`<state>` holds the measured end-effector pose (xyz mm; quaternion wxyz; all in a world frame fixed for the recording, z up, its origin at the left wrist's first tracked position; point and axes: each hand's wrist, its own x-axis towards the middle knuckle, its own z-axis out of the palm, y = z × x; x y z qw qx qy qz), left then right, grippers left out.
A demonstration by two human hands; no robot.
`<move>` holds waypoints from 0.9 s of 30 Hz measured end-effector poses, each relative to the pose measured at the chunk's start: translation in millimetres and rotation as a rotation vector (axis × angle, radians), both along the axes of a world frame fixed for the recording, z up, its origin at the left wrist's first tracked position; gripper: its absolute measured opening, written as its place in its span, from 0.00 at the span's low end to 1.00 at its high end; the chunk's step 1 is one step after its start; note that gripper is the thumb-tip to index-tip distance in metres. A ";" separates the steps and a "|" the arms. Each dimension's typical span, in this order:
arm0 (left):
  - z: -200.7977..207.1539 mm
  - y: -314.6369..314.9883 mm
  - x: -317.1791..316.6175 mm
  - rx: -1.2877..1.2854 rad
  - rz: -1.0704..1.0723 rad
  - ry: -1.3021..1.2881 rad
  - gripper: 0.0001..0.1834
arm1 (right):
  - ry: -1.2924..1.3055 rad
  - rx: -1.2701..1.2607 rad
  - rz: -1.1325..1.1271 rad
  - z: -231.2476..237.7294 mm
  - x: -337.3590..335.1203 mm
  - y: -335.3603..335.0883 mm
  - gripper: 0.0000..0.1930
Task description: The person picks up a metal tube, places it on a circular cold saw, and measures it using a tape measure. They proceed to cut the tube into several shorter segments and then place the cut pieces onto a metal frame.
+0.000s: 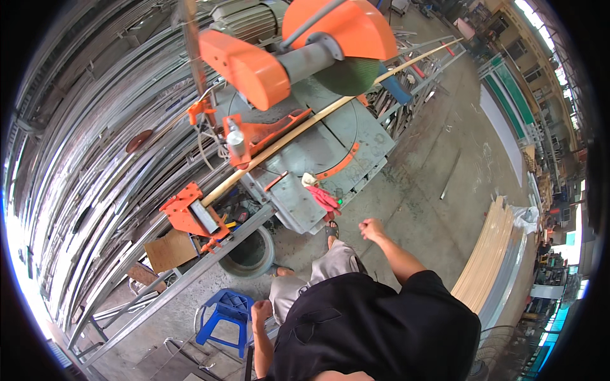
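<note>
Concrete floor (419, 184) lies widest, open on the right hand's outer side, from the saw table's edge across to the pale strips. Rack of metal profiles (101, 146) fills everything far ahead-left of both hands. Orange cut-off saw (368, 32), guard over a dark disc, stands ahead of the right hand; its grey saw table (375, 136) ends in a near corner ahead-left of that hand, with a gap between. Long tan bar (292, 136) crosses the table beyond both hands, overhanging either side. Stack of pale strips (486, 251) well right of the right hand. Round tub (269, 244) ahead of the left hand, under the rail. Blue plastic stool (232, 305) just left of the left hand; contact cannot be told; little room there. Pink glove (325, 199) at the table's edge, ahead-left of the right hand. Left hand (260, 312) clenched, right hand (372, 229) loosely curled; nothing seen in either.
</note>
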<state>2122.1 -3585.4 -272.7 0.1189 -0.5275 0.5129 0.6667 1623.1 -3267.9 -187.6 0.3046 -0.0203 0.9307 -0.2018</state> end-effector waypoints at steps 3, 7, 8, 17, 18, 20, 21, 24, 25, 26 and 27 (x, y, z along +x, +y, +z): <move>16.4 37.3 -37.1 -0.164 -0.105 -0.097 0.13 | -0.043 0.023 -0.131 0.0 -61.5 28.1 0.11; 59.0 56.3 -128.3 -0.355 -0.168 -0.035 0.19 | -0.061 0.004 -0.035 -42.1 -132.8 74.4 0.13; 60.6 70.7 -138.5 -0.325 0.060 -0.016 0.16 | -0.065 0.037 0.121 -49.2 -139.5 62.4 0.13; 122.9 189.0 -248.0 -0.409 -0.091 -0.008 0.14 | 0.046 -0.040 0.513 -19.5 -165.8 -13.1 0.16; 125.0 198.3 -244.0 -0.418 -0.055 -0.015 0.14 | 0.087 -0.054 0.551 -16.4 -166.4 -16.8 0.15; 124.7 207.3 -233.4 -0.449 -0.031 -0.070 0.14 | 0.171 -0.075 0.621 -16.6 -164.8 -20.0 0.14; 126.7 208.1 -227.8 -0.446 -0.001 -0.083 0.14 | 0.123 -0.052 0.603 -25.9 -168.5 -19.3 0.14; 133.7 177.9 -215.6 -0.637 -0.209 -0.110 0.09 | 0.160 0.009 0.820 -57.0 -188.6 -17.7 0.16; 135.2 163.4 -217.2 -0.723 -0.236 -0.174 0.08 | 0.186 0.028 0.874 -53.8 -188.5 -19.5 0.17; 138.2 141.2 -225.6 -0.807 -0.266 -0.238 0.07 | 0.216 0.047 0.924 -49.6 -188.9 -20.5 0.18; 136.0 112.0 -227.2 -0.891 -0.298 -0.264 0.08 | 0.226 0.037 0.951 -47.5 -185.9 -22.5 0.18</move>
